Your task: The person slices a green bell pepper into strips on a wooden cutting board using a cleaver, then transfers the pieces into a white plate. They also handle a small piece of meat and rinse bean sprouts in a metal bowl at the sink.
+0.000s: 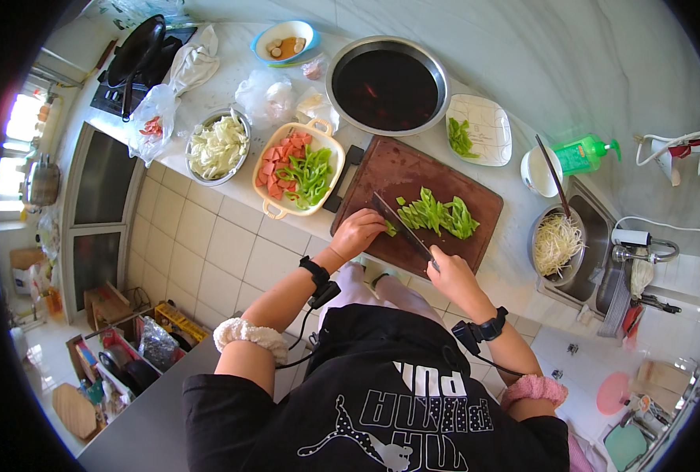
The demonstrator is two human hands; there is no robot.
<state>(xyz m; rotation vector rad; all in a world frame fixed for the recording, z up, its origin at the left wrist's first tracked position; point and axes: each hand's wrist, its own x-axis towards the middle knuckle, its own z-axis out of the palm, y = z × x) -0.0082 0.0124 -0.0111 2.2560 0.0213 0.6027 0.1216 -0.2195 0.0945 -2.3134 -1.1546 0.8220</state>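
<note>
My right hand [453,273] grips the handle of a kitchen knife [407,231], whose dark blade slants across a reddish-brown cutting board [420,165]. Left of the blade, the fingertips of my left hand [360,229] are bunched together on the board, touching a small piece of green pepper [390,229]. Right of the blade lies a heap of sliced green pepper [435,213]. A cream two-handled dish [273,209] stands beyond the board's left edge. It holds pinkish-orange sausage pieces [282,159] and green pepper strips [312,177] side by side.
Behind the board sits a large steel basin [333,88] of dark liquid. A white plate [494,138] with leftover green pieces is at right, near a bowl of bean sprouts [556,241] by the sink [586,203]. A bowl of chopped cabbage [219,144] stands left, before a wok [137,53].
</note>
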